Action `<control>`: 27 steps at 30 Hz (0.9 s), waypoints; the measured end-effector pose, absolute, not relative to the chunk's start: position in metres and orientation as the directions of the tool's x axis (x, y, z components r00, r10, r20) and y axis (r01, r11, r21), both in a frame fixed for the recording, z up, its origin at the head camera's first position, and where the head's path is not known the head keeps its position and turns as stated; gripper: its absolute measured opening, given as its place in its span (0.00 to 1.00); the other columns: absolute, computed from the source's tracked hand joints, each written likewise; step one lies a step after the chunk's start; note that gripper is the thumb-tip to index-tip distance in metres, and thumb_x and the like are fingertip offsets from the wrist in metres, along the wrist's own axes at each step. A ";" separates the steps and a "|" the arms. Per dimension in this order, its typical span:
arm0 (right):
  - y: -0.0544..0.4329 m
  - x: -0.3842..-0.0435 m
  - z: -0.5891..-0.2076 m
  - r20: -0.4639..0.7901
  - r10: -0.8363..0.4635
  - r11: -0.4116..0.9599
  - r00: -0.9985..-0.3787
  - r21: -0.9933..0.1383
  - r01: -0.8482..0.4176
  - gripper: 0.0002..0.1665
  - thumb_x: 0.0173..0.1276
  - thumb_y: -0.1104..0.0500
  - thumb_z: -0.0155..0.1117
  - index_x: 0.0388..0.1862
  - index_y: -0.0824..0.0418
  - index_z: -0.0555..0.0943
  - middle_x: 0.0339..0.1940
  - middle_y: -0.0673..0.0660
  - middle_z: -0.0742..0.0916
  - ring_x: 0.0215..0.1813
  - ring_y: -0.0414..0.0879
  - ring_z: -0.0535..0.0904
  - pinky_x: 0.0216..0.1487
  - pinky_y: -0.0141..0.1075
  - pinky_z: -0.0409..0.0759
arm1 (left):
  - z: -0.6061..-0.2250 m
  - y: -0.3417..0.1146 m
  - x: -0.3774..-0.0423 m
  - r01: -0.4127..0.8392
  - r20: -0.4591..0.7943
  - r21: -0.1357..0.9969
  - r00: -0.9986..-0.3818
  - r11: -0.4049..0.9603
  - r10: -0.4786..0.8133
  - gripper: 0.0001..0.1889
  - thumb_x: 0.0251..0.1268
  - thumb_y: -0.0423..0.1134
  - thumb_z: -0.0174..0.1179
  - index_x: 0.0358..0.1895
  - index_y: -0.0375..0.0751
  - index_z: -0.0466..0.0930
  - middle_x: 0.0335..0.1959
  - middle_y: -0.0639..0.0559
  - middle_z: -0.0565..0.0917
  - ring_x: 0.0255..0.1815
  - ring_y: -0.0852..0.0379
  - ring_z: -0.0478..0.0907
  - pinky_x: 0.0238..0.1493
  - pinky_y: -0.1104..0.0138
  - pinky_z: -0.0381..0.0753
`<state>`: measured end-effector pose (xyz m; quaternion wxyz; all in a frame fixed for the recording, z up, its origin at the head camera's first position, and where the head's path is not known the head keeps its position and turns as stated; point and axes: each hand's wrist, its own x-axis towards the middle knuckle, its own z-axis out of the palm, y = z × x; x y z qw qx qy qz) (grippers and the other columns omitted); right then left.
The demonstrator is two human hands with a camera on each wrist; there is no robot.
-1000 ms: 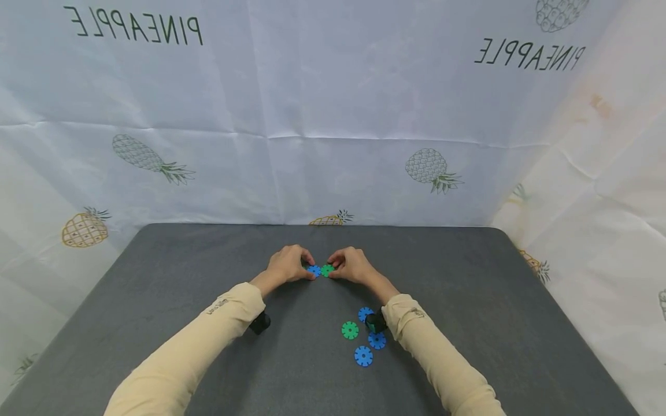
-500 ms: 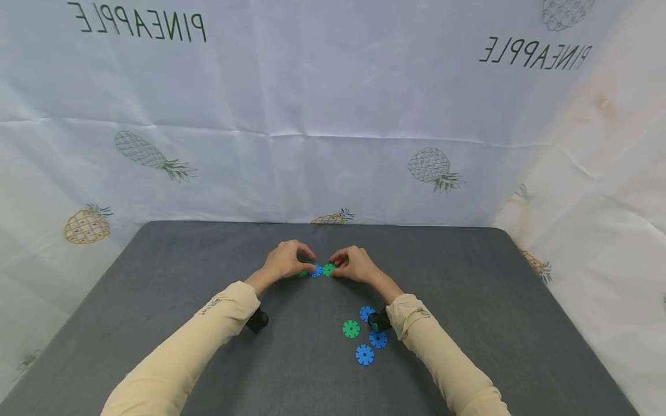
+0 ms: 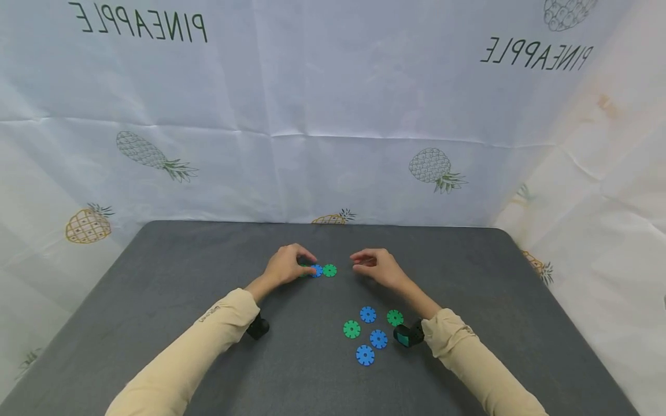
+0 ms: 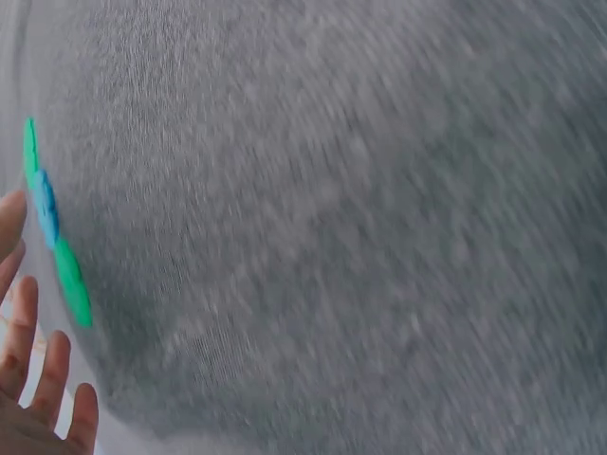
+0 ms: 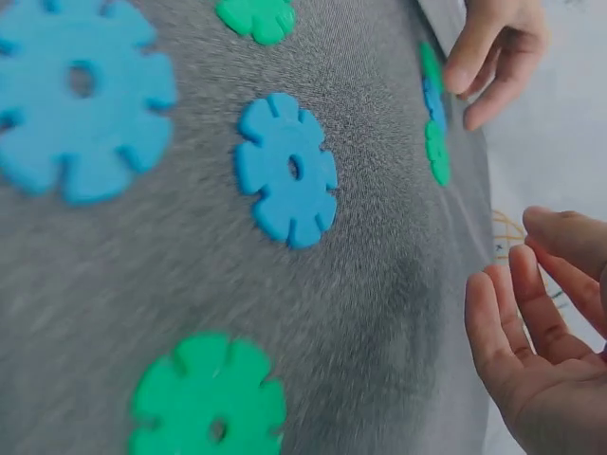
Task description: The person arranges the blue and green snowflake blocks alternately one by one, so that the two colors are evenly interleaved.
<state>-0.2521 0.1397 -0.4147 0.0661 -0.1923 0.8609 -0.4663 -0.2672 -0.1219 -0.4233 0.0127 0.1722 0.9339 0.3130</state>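
Observation:
Far back on the table, three notched plastic discs lie flat in a joined row: a green disc (image 4: 73, 284), a blue disc (image 4: 45, 209) and another green disc (image 3: 330, 270). Over the row's left end is my left hand (image 3: 283, 266), thumb and fingers spread apart; whether it touches the discs I cannot tell. My right hand (image 3: 384, 268) hovers to the right of the row with loosely bent fingers and nothing between them. Nearer the front lie loose discs, among them a green disc (image 3: 351, 329), a blue disc (image 3: 367, 314) and a second green disc (image 3: 395, 318).
Two more blue discs, one farther back (image 3: 378, 339) and one nearer (image 3: 365, 355), lie beside the right wrist's black camera (image 3: 408, 334). The dark grey table (image 3: 291, 358) ends at a white pineapple-print cloth (image 3: 333, 104) hanging behind it.
My right hand has let go of the green disc and moved right, uncovering a loose green disc near its wrist. My left hand's grip has loosened and shifted slightly left, showing more of the row.

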 end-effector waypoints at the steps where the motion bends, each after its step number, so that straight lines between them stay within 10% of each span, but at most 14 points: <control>1: 0.143 -0.250 -0.414 0.063 -0.393 0.471 -0.917 -0.843 -0.259 0.17 0.68 0.64 0.63 0.53 0.72 0.80 0.48 0.66 0.84 0.47 0.56 0.82 0.45 0.43 0.81 | -0.425 -0.120 -0.267 0.323 0.095 0.589 -0.938 0.741 0.334 0.12 0.52 0.43 0.73 0.41 0.46 0.89 0.46 0.47 0.81 0.43 0.50 0.78 0.40 0.56 0.77; 27: 0.220 -0.169 -0.407 -0.027 -0.454 0.354 -0.891 -0.923 -0.152 0.23 0.70 0.62 0.60 0.59 0.75 0.75 0.54 0.73 0.80 0.51 0.53 0.82 0.47 0.39 0.81 | -0.430 -0.090 -0.269 0.372 0.127 0.537 -0.923 0.757 0.363 0.14 0.47 0.44 0.76 0.40 0.47 0.89 0.46 0.49 0.82 0.49 0.48 0.78 0.51 0.50 0.74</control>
